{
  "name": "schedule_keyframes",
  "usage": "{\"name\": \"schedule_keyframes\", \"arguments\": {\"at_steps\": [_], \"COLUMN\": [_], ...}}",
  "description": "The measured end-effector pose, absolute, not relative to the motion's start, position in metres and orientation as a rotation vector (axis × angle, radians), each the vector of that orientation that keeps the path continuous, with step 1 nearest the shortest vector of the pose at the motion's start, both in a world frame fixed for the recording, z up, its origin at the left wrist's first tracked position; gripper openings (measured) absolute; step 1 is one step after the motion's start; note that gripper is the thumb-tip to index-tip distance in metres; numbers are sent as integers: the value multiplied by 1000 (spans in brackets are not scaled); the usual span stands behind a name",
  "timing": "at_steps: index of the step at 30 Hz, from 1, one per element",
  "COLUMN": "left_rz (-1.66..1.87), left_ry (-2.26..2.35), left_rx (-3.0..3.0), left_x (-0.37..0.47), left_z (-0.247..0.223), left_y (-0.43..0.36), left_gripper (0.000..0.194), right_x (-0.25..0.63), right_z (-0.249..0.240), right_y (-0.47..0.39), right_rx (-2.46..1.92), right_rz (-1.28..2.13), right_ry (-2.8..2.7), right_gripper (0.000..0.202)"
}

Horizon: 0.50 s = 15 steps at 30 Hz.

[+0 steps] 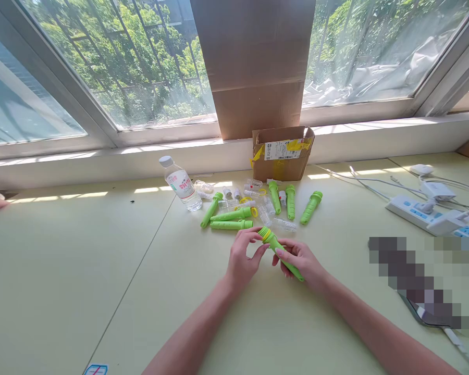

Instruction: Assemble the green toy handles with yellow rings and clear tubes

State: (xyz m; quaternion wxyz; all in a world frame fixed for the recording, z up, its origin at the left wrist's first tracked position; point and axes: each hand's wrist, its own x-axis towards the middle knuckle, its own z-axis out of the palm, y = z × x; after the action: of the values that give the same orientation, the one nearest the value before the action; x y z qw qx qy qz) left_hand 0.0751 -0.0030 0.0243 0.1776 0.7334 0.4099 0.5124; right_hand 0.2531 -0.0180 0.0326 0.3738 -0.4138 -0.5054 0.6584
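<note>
In my right hand (297, 258) is a green plastic tube (283, 254), slanted with its threaded end up and to the left. The fingers wrap round its middle. A yellow ring (264, 235) sits around the neck at that threaded end. My left hand (248, 252) has thumb and index finger closed on the ringed end. Just beyond the hands lie several more green tubes (231, 225), clear plastic tubes (285, 224), small white-capped pieces (227, 193) and loose yellow rings (254, 212).
Behind the parts, an open cardboard box (279, 167) stands against the sill. A water bottle (182, 185) is at the left. To the right lie a power strip (410, 211) with plugs and cables, and a phone (426, 312), partly pixelated, on the pale green table (82, 271).
</note>
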Motion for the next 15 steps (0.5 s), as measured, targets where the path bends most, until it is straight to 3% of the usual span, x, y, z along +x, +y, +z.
{"name": "schedule_keyframes", "arguments": {"at_steps": [15], "left_rz": [1370], "left_ry": [1067], "left_rx": [2126], "left_x": [73], "left_z": [30], "left_y": [-5], "left_gripper": [16], "right_x": [257], "right_z": [33], "right_y": [-19], "right_rx": [-1079], "right_rz": [1757], "right_ry": [-1329], "right_gripper": [42]}}
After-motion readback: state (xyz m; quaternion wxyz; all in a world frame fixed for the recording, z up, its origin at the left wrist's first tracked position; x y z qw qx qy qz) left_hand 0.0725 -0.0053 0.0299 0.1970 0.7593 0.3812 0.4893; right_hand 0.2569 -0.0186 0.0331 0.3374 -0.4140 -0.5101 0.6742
